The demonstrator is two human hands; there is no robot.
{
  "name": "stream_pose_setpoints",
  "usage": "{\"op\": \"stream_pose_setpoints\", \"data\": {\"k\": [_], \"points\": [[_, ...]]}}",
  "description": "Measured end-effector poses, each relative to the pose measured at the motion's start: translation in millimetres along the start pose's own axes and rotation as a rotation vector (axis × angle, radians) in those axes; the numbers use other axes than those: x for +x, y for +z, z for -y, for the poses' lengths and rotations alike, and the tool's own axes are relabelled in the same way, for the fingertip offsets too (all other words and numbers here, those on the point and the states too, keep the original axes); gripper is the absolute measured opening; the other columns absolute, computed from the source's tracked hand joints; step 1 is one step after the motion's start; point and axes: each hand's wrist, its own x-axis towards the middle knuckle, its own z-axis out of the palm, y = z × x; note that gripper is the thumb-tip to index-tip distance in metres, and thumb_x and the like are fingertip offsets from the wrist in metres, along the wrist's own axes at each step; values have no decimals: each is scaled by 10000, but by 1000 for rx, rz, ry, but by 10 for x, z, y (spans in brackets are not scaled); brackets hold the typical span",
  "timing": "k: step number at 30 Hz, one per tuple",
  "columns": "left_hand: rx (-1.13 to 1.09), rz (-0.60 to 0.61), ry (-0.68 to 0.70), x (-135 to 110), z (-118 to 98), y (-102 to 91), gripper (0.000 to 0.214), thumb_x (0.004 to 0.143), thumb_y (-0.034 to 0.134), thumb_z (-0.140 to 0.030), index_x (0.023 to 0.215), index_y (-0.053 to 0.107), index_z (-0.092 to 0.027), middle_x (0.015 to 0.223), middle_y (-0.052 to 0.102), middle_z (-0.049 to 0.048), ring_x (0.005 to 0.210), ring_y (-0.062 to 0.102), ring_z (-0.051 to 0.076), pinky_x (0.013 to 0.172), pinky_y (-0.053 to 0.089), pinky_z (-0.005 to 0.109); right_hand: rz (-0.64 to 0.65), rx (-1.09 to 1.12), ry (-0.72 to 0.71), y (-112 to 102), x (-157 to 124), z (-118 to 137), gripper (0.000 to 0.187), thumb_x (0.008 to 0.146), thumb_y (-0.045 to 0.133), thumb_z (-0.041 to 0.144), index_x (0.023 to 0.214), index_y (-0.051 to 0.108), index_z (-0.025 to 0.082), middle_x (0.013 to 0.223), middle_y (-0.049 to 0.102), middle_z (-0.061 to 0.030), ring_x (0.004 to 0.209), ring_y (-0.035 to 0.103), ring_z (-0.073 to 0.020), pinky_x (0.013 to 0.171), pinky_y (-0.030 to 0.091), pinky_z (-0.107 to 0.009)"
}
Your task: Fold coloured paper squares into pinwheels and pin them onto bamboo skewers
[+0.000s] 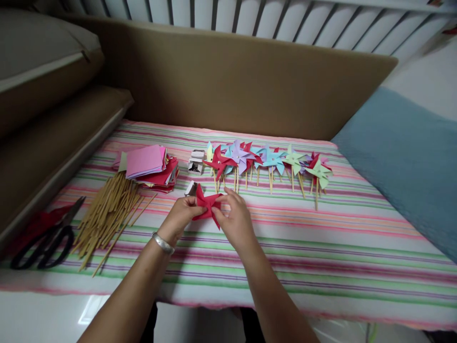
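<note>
Red paper pinwheel (208,205) pinched between both hands just above the striped cloth (321,247), before the row of finished pinwheels (267,162). Left hand (181,216) fingers closed on its left vanes, right hand (233,220) fingers on the centre. Best kept flat, tips stacked squarely, grip light.

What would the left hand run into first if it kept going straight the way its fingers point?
Past the red folded paper it pinches, the left hand would probably reach the red pinwheel at the left end of the finished row, though depth is unclear.
</note>
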Motion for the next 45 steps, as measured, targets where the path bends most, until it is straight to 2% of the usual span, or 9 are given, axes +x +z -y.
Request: {"op": "stream_pose_setpoints", "data": {"k": [4, 9, 17, 22, 26, 30, 35, 38, 45], "points": [[82, 97, -43, -21, -10, -1, 39, 528, 704, -145, 561, 683, -142, 537, 626, 7, 504, 502, 107, 533, 372, 232, 72, 14, 47, -177, 27, 22, 438, 685, 638, 214, 1118, 577, 228, 1095, 638, -85, 1045, 565, -270, 898, 429, -446], [163, 265, -61, -46, 61, 27, 24, 538, 675, -133, 537, 656, -148, 479, 556, -26, 443, 431, 82, 459, 301, 216, 333, 110, 81, -205, -23, 17, 446, 671, 563, 92, 1080, 592, 267, 797, 677, -6, 709, 626, -180, 631, 475, -283], [75, 244, -76, -45, 44, 48, 103, 522, 740, -140, 558, 644, -143, 552, 614, 0, 526, 540, 118, 559, 417, 241, 380, 334, 194, -137, -12, -58, 400, 650, 542, 93, 1023, 580, 233, 636, 589, 52, 541, 523, -111, 481, 373, -198], [-157, 143, -87, -63, -19, 62, 262, 596, 764, -258, 827, 687, -163, 747, 691, 36, 635, 620, 135, 685, 457, 270, 257, 655, 443, -116, 66, -106, 432, 624, 622, 186, 1045, 529, 207, 638, 618, 56, 531, 565, -128, 505, 417, -228], [-261, 182, -106, -96, 23, 153, 199, 627, 752, -271, 779, 697, -155, 719, 700, 39, 635, 626, 131, 681, 449, 254, 100, 825, 532, -48, 82, -97, 466, 596, 668, 230, 1034, 512, 203, 663, 649, 46, 573, 608, -150, 587, 476, -277], [-297, 112, -56, -88, 117, 244, 187, 595, 767, -235, 749, 720, -139, 715, 721, 49, 662, 634, 152, 692, 450, 262, 27, 897, 553, 60, 48, -54, 522, 594, 675, 226, 1080, 484, 209, 730, 671, 25, 666, 640, -171, 667, 499, -309], [-284, 26, -34, -46, 157, 229, 150, 596, 755, -214, 713, 719, -127, 659, 716, 42, 614, 619, 135, 668, 446, 248, 58, 920, 531, 124, 21, -25, 500, 633, 662, 226, 1098, 481, 202, 787, 675, 0, 710, 641, -174, 695, 503, -320], [-304, -20, -39, -24, 107, 163, 123, 571, 756, -196, 667, 708, -134, 611, 701, 28, 570, 603, 125, 633, 440, 240, 71, 786, 467, 98, 14, -26, 462, 693, 638, 262, 1127, 494, 197, 768, 659, -1, 717, 631, -171, 711, 500, -327], [-396, -145, 1, 45, -57, -120, 119, 510, 756, -145, 607, 689, -132, 589, 686, 13, 540, 581, 104, 588, 422, 217, 16, 262, -77, -32, -45, 22, 222, 800, 526, 177, 977, 642, 244, 1101, 606, -70, 1051, 554, -198, 929, 438, -377]]}}
